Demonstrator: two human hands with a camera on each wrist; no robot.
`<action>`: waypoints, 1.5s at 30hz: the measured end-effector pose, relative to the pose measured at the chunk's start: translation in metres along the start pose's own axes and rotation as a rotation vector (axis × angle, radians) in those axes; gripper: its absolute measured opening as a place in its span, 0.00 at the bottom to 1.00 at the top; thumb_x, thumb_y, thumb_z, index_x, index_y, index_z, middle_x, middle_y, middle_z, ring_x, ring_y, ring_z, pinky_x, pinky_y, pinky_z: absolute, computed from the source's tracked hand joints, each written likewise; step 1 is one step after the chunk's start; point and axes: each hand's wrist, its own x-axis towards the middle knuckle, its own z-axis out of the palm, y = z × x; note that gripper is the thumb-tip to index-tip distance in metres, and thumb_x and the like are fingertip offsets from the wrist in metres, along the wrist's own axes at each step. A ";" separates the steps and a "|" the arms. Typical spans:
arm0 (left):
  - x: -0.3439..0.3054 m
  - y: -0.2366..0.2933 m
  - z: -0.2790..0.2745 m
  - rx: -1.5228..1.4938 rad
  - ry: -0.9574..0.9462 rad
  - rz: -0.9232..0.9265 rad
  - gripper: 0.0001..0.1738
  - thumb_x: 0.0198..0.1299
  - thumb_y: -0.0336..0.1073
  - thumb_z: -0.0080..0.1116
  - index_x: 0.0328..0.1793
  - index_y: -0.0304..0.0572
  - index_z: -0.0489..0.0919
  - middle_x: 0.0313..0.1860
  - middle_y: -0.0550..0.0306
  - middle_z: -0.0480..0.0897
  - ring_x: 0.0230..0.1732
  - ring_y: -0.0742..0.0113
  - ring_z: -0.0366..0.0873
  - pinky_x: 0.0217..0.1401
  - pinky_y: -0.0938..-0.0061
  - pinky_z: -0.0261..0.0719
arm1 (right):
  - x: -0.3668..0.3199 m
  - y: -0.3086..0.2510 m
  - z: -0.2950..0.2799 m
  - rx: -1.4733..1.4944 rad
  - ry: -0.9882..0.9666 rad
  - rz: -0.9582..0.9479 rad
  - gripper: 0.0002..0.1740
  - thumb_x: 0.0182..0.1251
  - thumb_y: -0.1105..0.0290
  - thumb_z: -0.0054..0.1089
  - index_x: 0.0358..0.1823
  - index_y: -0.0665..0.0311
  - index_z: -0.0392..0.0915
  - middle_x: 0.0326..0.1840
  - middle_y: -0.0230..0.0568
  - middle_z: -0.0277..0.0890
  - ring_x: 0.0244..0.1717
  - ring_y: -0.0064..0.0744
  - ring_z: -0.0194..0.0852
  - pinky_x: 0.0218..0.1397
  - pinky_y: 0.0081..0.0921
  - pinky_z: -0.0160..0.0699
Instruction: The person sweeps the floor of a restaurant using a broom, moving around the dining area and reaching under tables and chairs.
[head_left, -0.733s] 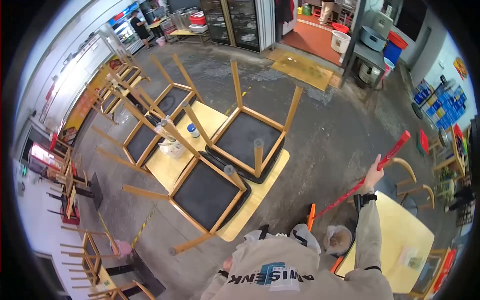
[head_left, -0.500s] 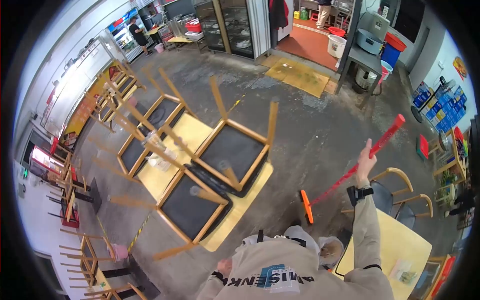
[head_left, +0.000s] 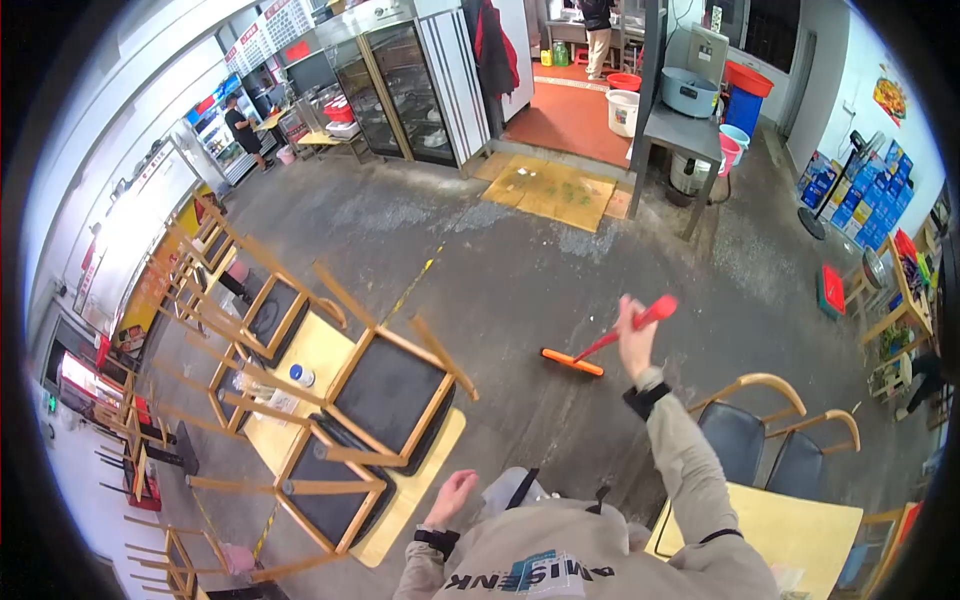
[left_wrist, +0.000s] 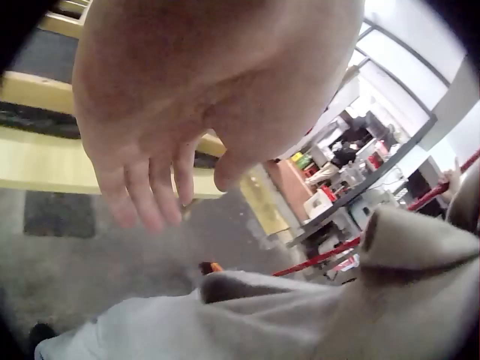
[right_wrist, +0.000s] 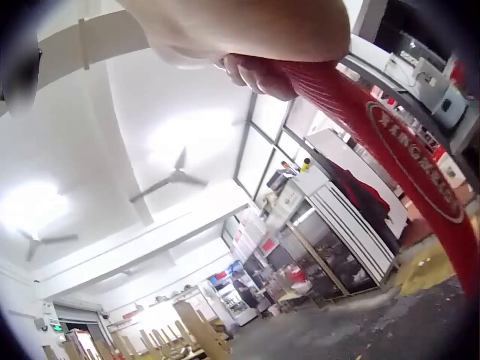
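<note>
My right hand [head_left: 634,342] is wrapped around the upper part of the red handle of a floor squeegee [head_left: 602,345]. Its narrow orange head [head_left: 572,362] is down on the grey floor ahead of me. Close up in the right wrist view, curled fingers [right_wrist: 259,79] go around the thick red grip [right_wrist: 416,169], which carries printed lettering. My left hand [head_left: 456,496] is held in front of my body, beside the table with upturned chairs. In the left wrist view its fingers [left_wrist: 154,195] hang relaxed, with nothing in them.
Black-seated chairs [head_left: 390,390] stand upside down on a yellow table [head_left: 420,500] at the left. Another table [head_left: 800,525] with upright chairs [head_left: 735,435] is at my right. A cardboard mat [head_left: 550,190] lies before the red-floored doorway [head_left: 570,120]. Two people stand far back.
The squeegee head has swung forward and left, away from my feet, as my right arm moved left. My left hand has come up into view. The scene has shifted with my head.
</note>
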 end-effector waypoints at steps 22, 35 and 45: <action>0.438 0.282 0.128 -1.041 -0.788 -0.337 0.28 0.64 0.54 0.51 0.60 0.41 0.68 0.53 0.58 0.76 0.55 0.68 0.73 0.62 0.69 0.72 | 0.176 0.086 0.124 -0.106 -0.556 0.315 0.16 0.61 0.65 0.61 0.22 0.65 0.68 0.20 0.29 0.65 0.26 0.16 0.61 0.30 0.18 0.66; 0.534 0.366 0.054 -1.237 -0.590 -0.312 0.16 0.72 0.45 0.37 0.54 0.46 0.70 0.48 0.56 0.76 0.48 0.63 0.75 0.57 0.68 0.75 | 0.314 0.088 0.217 0.295 -0.795 0.371 0.45 0.58 0.23 0.29 0.27 0.65 0.68 0.26 0.27 0.62 0.30 0.16 0.59 0.32 0.16 0.59; 0.706 0.474 0.039 -0.931 -0.258 -0.071 0.13 0.63 0.46 0.55 0.39 0.43 0.75 0.32 0.66 0.77 0.34 0.77 0.76 0.42 0.78 0.74 | 0.507 0.168 0.255 0.419 -1.179 0.184 0.44 0.70 0.36 0.20 0.17 0.66 0.72 0.18 0.35 0.71 0.27 0.32 0.69 0.56 0.35 0.64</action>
